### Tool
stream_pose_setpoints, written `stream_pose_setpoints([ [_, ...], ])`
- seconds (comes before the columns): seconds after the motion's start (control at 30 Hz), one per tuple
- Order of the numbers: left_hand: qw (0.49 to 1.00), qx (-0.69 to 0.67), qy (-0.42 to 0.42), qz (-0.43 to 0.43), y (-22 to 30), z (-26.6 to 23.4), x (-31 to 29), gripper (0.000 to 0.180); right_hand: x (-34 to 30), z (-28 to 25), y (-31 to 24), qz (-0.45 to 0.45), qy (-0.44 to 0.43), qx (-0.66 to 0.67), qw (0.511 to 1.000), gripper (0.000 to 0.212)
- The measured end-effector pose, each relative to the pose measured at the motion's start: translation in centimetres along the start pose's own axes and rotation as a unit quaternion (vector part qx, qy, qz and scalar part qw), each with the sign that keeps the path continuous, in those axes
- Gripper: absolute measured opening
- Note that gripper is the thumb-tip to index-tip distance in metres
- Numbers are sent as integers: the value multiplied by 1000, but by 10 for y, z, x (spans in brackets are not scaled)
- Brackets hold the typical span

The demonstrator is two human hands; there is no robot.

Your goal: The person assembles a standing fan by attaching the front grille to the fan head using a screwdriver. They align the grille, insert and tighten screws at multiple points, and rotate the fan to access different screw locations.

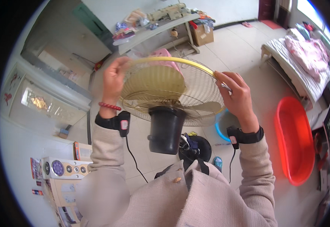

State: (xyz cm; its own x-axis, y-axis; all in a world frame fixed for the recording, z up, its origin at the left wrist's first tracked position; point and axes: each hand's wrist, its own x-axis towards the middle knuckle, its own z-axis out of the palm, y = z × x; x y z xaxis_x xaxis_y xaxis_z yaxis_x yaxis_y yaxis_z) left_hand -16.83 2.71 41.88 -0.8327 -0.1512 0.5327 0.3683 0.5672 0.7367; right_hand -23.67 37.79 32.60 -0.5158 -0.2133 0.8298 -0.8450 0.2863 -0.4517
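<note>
In the head view we see the left hand (114,77) curled closed on the left rim of a wire fan guard (195,81), and the right hand (236,94) pinching its yellow rim on the right. We find the guard raised between both hands, above the fan's black motor housing (166,128). A red plastic tub (294,140) lies on the floor at right.

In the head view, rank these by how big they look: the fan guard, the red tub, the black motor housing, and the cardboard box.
1. fan guard, though nearest the camera
2. red tub
3. black motor housing
4. cardboard box, farthest away
</note>
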Motion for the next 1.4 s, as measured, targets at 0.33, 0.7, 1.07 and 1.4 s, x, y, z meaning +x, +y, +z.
stream_pose_setpoints([
  [0.33,1000,2,21,17,-5,-1,-1,17,41,-19,-6,194,-216,111,951,32],
  [0.7,997,-42,27,52,-11,1,2,20,13,6,10,141,-77,143,977,17],
  [1.07,1000,17,14,22,-3,-2,0,16,13,2,-9,15,-50,35,998,28],
  [1.4,1000,17,-8,3,3,-4,0,18,32,4,-23,86,-106,70,988,27],
])
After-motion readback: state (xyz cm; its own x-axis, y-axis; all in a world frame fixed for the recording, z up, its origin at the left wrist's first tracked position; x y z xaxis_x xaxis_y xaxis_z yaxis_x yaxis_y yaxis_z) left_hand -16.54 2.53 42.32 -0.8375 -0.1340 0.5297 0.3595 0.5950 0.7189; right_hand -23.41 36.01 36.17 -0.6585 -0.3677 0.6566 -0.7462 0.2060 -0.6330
